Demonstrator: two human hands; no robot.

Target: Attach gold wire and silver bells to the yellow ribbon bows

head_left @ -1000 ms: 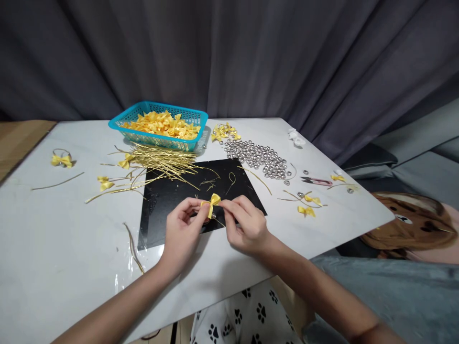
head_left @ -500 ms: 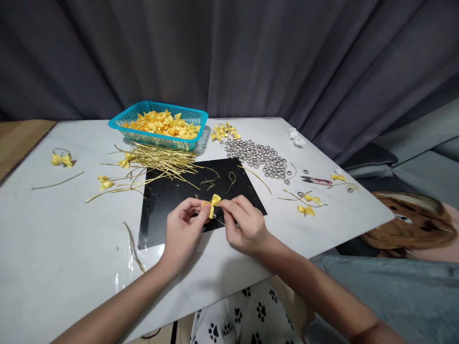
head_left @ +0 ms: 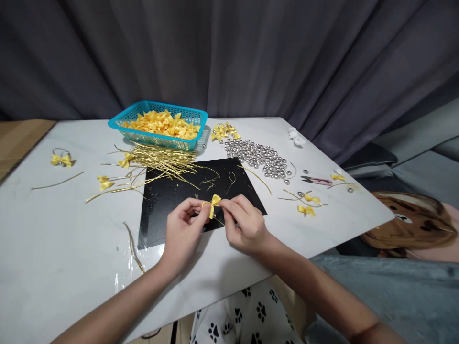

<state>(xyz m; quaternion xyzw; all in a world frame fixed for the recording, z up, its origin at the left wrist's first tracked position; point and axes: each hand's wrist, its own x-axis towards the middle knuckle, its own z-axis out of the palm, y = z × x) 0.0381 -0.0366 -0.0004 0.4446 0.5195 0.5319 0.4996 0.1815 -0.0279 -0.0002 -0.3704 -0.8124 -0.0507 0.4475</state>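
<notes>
Over the black mat near the front edge of the desk, left hand and right hand each held a closed fingertip grip on one small yellow bow, a pinch probably steadiest kept close to its knot.

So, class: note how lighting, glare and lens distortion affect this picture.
Head view: glare streaks on the white table near the left forearm; soft shadow beneath the left hand and right hand; the table's edges curve from the wide lens; the pinched yellow bow is sharp; the curtain is dim.
</notes>
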